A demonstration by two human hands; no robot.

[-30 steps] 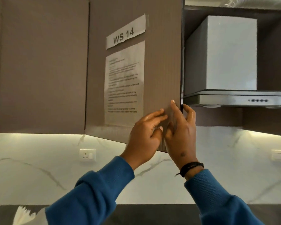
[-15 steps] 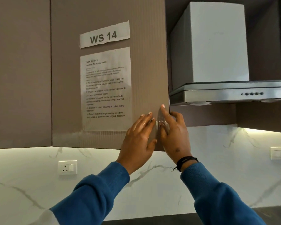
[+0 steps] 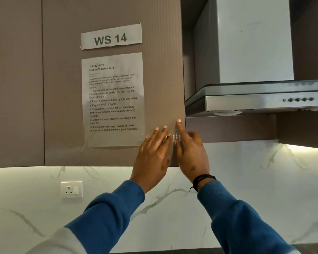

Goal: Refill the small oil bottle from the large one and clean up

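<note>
Both palms flat on the brown cabinet door (image 3: 154, 79) near its lower right corner: left hand (image 3: 151, 154) fingers straight, right hand (image 3: 190, 153) index up along the edge. Taped up: WS 14 label (image 3: 111, 36), instruction sheet (image 3: 113, 99). Range hood (image 3: 255, 99) just right.

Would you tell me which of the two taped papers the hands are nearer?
The lower white instruction sheet; the torn "WS 14" paper label sits above it.

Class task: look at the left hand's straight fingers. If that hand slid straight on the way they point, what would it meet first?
The left hand lies flat on the cabinet door, fingers pointing up and slightly right. It would probably just slide over bare door, passing right of the instruction sheet.
</note>
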